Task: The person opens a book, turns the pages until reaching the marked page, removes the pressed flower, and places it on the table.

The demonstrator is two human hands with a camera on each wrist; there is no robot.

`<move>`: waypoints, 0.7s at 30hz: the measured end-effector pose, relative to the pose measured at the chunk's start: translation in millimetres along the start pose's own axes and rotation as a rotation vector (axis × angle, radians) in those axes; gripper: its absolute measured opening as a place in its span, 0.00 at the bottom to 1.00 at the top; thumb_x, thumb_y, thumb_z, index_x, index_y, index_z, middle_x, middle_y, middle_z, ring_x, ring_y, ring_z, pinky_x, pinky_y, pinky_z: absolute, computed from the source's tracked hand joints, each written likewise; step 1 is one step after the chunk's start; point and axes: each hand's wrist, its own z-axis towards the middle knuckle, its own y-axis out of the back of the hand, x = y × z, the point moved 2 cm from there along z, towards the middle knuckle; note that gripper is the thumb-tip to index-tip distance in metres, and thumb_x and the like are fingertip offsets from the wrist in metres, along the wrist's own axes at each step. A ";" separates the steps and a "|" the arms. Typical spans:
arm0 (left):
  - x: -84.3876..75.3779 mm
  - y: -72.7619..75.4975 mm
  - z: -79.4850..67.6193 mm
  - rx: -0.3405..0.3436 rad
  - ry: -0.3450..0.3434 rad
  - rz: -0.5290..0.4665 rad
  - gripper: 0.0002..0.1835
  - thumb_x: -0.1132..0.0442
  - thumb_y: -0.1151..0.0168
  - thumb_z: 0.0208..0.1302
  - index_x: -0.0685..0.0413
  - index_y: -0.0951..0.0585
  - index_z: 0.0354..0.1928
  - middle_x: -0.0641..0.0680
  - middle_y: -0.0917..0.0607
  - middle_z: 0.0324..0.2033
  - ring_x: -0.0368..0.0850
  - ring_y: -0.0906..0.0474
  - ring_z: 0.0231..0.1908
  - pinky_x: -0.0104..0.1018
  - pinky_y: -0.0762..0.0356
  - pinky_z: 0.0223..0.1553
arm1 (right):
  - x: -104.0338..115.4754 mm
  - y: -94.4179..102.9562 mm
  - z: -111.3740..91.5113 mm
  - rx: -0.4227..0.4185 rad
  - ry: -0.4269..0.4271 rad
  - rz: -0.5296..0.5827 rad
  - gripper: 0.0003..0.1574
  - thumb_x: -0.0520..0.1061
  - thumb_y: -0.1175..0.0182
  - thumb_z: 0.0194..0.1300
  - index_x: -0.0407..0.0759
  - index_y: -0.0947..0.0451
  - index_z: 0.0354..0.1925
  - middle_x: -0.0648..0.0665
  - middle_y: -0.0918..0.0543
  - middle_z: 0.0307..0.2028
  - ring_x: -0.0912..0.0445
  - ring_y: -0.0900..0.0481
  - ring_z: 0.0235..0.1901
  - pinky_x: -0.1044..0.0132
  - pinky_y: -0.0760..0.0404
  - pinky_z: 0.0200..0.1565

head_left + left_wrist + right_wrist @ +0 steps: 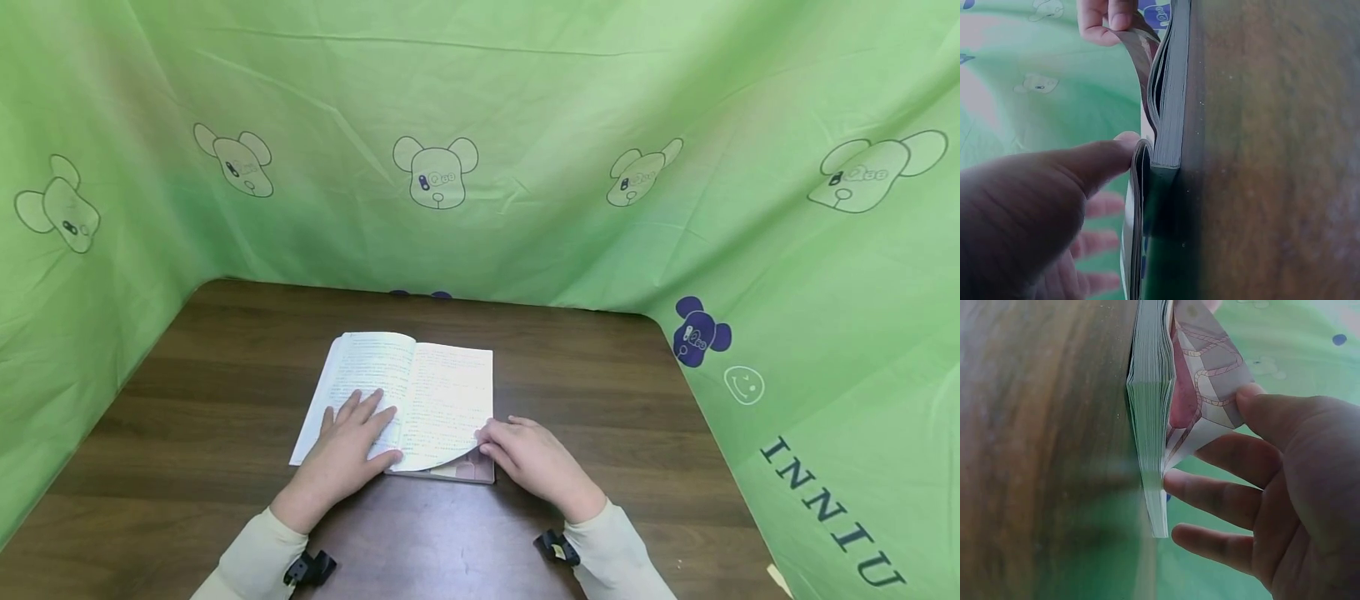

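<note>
Head view: the book lies open between the bench's left and right edges. Left hand rests spread on one page; right hand lifts a leaf, not yet turned. Cloth reads "INNIU"; page print is illegible.

Left wrist view: left thumb touches near the fold.

Right wrist view: right hand pinches the leaf, pictures visible.

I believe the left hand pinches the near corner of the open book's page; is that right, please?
Not quite: the right hand pinches the near corner of a page in the open book, as the right wrist view shows.
</note>
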 end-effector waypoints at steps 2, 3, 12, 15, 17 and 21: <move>-1.4 -0.4 0.2 0.008 -0.068 -0.007 0.31 0.45 0.32 0.67 0.47 0.22 0.69 0.56 0.33 0.76 0.66 0.45 0.77 0.78 0.49 0.68 | 0.0 -0.4 0.3 -0.009 -0.002 -0.006 0.06 0.46 0.37 0.72 0.51 0.20 0.46 0.60 0.13 0.41 0.65 0.14 0.45 0.44 0.22 0.61; -2.2 -0.8 0.2 0.017 -0.101 -0.012 0.29 0.46 0.33 0.68 0.46 0.21 0.68 0.54 0.32 0.75 0.65 0.45 0.77 0.78 0.49 0.68 | 0.0 -0.4 0.7 -0.017 -0.002 -0.009 0.05 0.46 0.37 0.72 0.51 0.20 0.46 0.60 0.13 0.40 0.65 0.14 0.45 0.45 0.21 0.60; -7.1 -1.7 -2.9 0.082 -0.167 -0.058 0.31 0.37 0.31 0.62 0.44 0.16 0.63 0.52 0.29 0.74 0.66 0.49 0.78 0.77 0.53 0.70 | -0.3 1.9 4.0 -0.105 0.001 -0.038 0.03 0.47 0.35 0.71 0.53 0.19 0.43 0.63 0.15 0.34 0.64 0.17 0.34 0.60 0.18 0.46; -9.5 -1.0 -3.4 0.096 -0.153 -0.050 0.34 0.36 0.28 0.58 0.44 0.17 0.63 0.52 0.30 0.75 0.65 0.50 0.78 0.76 0.53 0.70 | -0.1 2.6 4.2 -0.143 0.005 -0.054 0.03 0.48 0.34 0.70 0.53 0.19 0.42 0.63 0.15 0.32 0.66 0.17 0.32 0.60 0.17 0.45; -10.7 -1.1 -3.1 0.094 -0.145 -0.039 0.34 0.37 0.27 0.58 0.43 0.16 0.63 0.52 0.30 0.74 0.65 0.49 0.78 0.76 0.52 0.70 | -0.2 2.5 4.3 -0.169 0.012 -0.064 0.04 0.47 0.33 0.69 0.53 0.19 0.41 0.63 0.14 0.32 0.66 0.17 0.31 0.59 0.17 0.45; -12.5 -1.3 -2.3 0.067 -0.135 -0.024 0.28 0.42 0.28 0.61 0.42 0.15 0.61 0.51 0.28 0.73 0.65 0.46 0.78 0.76 0.49 0.69 | -1.1 3.1 4.4 -0.232 0.035 -0.064 0.06 0.46 0.31 0.66 0.52 0.19 0.40 0.61 0.14 0.31 0.66 0.17 0.30 0.60 0.17 0.44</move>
